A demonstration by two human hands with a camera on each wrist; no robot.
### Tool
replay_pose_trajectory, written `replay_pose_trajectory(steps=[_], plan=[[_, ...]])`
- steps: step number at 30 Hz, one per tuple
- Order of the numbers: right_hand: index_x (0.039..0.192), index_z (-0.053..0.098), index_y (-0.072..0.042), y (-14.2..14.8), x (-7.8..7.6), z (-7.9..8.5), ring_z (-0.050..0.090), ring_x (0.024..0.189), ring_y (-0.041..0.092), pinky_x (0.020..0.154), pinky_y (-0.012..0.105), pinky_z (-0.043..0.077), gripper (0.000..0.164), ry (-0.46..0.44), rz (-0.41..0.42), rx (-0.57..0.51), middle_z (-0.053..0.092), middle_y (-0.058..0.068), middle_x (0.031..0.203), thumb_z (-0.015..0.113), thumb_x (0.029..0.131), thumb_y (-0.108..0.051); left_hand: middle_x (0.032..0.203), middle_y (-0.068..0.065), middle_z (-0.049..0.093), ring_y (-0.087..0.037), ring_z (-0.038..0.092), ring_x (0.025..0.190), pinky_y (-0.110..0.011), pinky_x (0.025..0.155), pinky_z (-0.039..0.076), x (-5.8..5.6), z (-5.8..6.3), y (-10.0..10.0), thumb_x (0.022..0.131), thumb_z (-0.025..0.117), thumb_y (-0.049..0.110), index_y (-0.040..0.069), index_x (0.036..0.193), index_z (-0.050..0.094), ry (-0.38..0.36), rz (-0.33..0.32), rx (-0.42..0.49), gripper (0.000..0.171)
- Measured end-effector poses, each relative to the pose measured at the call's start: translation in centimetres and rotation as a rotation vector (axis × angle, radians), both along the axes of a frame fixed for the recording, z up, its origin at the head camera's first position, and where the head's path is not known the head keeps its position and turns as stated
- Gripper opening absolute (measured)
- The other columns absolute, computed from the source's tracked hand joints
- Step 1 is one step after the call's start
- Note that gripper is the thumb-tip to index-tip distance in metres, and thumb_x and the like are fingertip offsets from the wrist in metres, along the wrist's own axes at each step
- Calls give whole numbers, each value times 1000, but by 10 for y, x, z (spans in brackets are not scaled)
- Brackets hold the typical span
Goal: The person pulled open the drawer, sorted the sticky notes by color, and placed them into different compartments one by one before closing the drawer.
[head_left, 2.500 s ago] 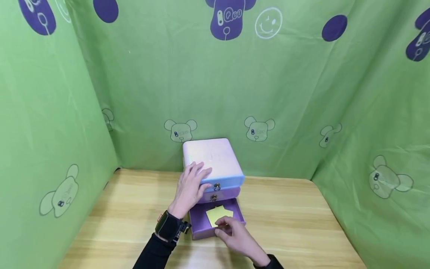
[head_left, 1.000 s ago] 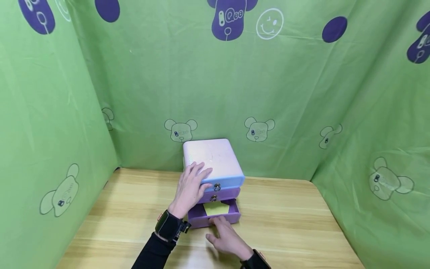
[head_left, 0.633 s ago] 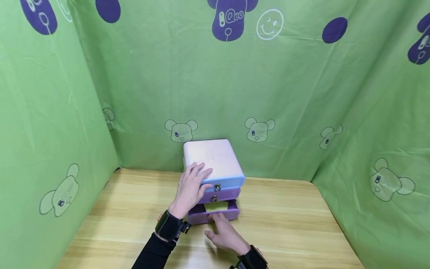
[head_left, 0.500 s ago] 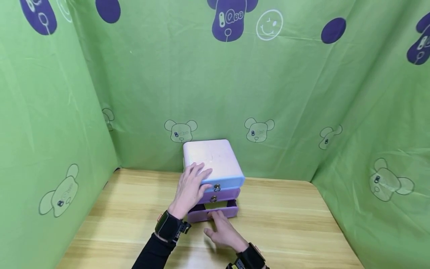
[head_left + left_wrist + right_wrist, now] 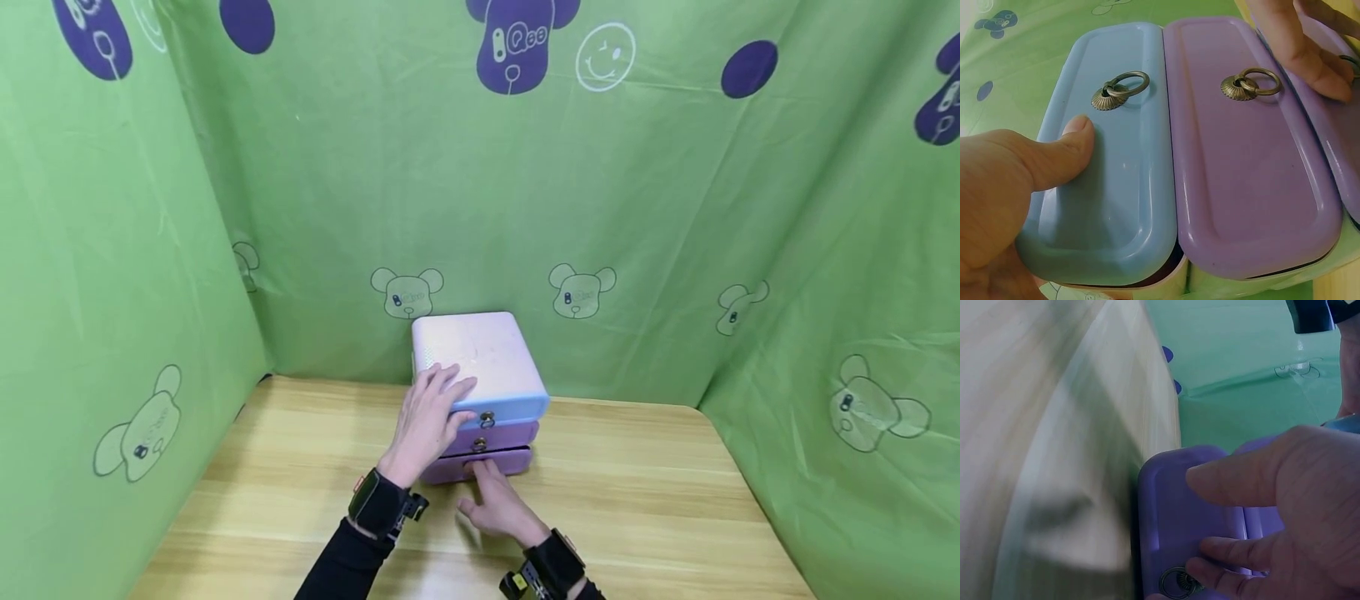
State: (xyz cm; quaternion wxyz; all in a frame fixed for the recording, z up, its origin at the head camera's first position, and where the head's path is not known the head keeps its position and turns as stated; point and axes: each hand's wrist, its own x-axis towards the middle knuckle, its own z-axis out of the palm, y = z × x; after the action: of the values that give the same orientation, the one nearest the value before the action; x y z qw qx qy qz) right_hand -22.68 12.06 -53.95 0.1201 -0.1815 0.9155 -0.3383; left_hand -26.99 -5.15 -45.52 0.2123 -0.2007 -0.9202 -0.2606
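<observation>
A small storage chest [image 5: 480, 354] with a pale pink top and stacked drawers stands at the middle of the table. My left hand [image 5: 426, 425] rests on its top left edge, thumb against the blue top drawer [image 5: 1119, 169]. Under that is the purple middle drawer [image 5: 1247, 169]. At the bottom, my right hand [image 5: 498, 504] touches the front of the lower purple drawer [image 5: 1179, 494] with extended fingers, near its ring pull [image 5: 1179, 584]. That drawer is almost flush with the others, with a thin dark gap along its top. Its inside is hidden.
The chest stands on a light wood table [image 5: 630, 500], close to a green printed cloth [image 5: 480, 200] that hangs behind and on both sides. Watch-like straps and small cameras [image 5: 513, 583] sit on both wrists.
The bottom drawer has slid inward under my right hand, from well out to almost closed. Yellow paper seen inside it earlier is now out of sight. My left hand has stayed on the chest.
</observation>
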Motion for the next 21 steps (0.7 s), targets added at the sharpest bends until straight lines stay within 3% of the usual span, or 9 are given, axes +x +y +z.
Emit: replay_pose_trajectory(steps=[8, 21], plan=[[143, 46, 5, -1, -8, 2, 36, 145, 52, 118, 68, 31, 61, -41, -18, -2, 32, 34, 158, 69, 92, -19, 152, -16, 51, -39, 44, 142, -64, 113, 42, 0, 1, -1, 88, 72, 33, 20, 137, 61, -19, -8, -6, 52], [134, 53, 5, -4, -18, 3, 48, 134, 49, 113, 67, 39, 53, -34, -5, 7, 47, 32, 144, 70, 90, -19, 148, -16, 56, -40, 47, 137, -60, 111, 46, -2, 2, 0, 88, 73, 34, 19, 135, 63, 33, 0, -39, 51]])
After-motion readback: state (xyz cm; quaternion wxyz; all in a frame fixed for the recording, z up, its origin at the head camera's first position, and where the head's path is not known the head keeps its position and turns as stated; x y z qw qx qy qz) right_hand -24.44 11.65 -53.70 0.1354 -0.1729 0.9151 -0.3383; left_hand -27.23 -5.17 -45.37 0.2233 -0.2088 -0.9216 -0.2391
